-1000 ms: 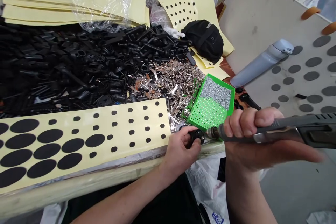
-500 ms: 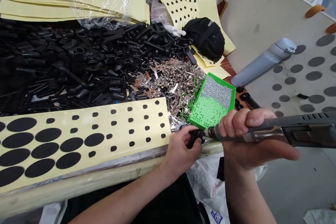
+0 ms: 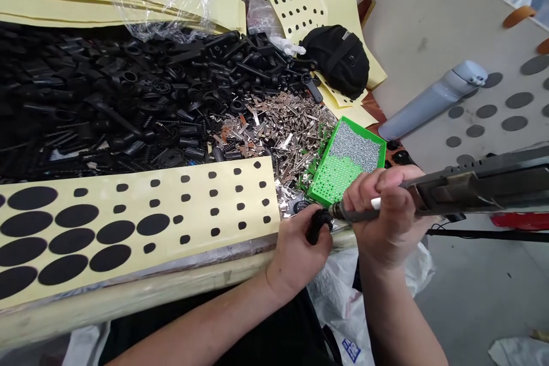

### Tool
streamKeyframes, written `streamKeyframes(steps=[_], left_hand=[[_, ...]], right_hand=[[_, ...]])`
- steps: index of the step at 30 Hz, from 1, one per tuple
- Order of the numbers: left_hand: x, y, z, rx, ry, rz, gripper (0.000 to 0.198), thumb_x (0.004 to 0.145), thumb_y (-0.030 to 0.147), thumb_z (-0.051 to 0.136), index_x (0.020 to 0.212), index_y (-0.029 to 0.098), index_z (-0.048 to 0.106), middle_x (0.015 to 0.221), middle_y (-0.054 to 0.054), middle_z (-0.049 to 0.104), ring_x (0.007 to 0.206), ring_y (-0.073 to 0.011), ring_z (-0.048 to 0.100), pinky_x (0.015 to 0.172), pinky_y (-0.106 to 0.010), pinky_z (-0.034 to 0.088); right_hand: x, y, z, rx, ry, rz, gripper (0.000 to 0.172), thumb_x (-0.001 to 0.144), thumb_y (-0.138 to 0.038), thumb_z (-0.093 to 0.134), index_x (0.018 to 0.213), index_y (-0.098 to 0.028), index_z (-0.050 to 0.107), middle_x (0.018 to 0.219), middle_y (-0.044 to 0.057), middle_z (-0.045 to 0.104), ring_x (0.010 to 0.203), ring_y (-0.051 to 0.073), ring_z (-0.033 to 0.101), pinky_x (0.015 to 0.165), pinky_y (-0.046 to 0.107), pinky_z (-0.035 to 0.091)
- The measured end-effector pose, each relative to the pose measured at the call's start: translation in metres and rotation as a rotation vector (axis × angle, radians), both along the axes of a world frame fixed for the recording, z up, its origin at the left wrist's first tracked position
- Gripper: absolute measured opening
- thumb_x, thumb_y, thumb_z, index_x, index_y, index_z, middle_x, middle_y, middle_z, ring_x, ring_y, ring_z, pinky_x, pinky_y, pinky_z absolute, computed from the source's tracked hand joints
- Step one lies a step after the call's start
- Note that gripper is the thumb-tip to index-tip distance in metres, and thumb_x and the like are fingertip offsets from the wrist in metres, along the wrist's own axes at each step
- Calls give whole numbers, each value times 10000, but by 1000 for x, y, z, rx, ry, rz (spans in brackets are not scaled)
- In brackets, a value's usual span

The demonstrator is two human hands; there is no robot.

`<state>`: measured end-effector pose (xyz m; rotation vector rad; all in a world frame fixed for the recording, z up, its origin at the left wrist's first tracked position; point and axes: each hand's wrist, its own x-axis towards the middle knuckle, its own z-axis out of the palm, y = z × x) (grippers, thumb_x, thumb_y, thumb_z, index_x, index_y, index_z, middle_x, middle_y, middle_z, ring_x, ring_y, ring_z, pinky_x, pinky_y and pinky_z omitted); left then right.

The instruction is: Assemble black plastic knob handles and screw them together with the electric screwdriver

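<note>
My left hand (image 3: 298,251) is closed round a small black plastic part (image 3: 319,223) at the table's front edge. My right hand (image 3: 386,214) grips a grey electric screwdriver (image 3: 472,186) that lies nearly level, its tip pressed against the black part. Just behind both hands sits a green perforated tray (image 3: 343,174) with small silvery screws heaped in its far half.
A large heap of black plastic parts (image 3: 128,103) and a pile of shiny metal clips (image 3: 278,131) cover the table. A yellow sheet with black oval stickers (image 3: 128,223) lies in front. A black pouch (image 3: 337,60), a grey bottle (image 3: 433,100) and a grey dotted board (image 3: 450,40) are at right.
The screwdriver's body has swung upward and my right hand has shifted left. My left hand has turned the black part a little at the same spot.
</note>
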<state>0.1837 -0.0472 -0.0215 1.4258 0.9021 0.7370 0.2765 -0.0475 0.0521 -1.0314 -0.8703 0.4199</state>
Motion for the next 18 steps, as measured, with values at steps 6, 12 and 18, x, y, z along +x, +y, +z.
streamKeyframes(steps=[6, 12, 18], left_hand=[[1, 0, -1, 72, 49, 12, 189, 748, 161, 532, 871, 161, 676, 596, 19, 546, 528, -111, 494, 517, -219, 382], [1, -3, -6, 62, 76, -5, 200, 758, 182, 537, 905, 160, 670, 588, 20, 554, 521, -108, 493, 510, -219, 381], [3, 0, -4, -196, -120, -10, 300, 721, 225, 576, 998, 124, 632, 662, -5, 617, 545, -115, 555, 507, -213, 435]], right_hand=[[-11, 3, -7, 40, 2, -251, 299, 730, -376, 764, 722, -200, 524, 572, -73, 455, 424, 79, 461, 389, 234, 368], [-2, 6, -2, 7, 99, -129, 423, 659, -523, 781, 694, -208, 500, 503, -96, 408, 391, 53, 359, 374, 195, 304], [13, 0, 7, -36, 64, 41, 553, 577, -725, 700, 692, -228, 485, 494, -103, 356, 379, 56, 300, 356, 188, 264]])
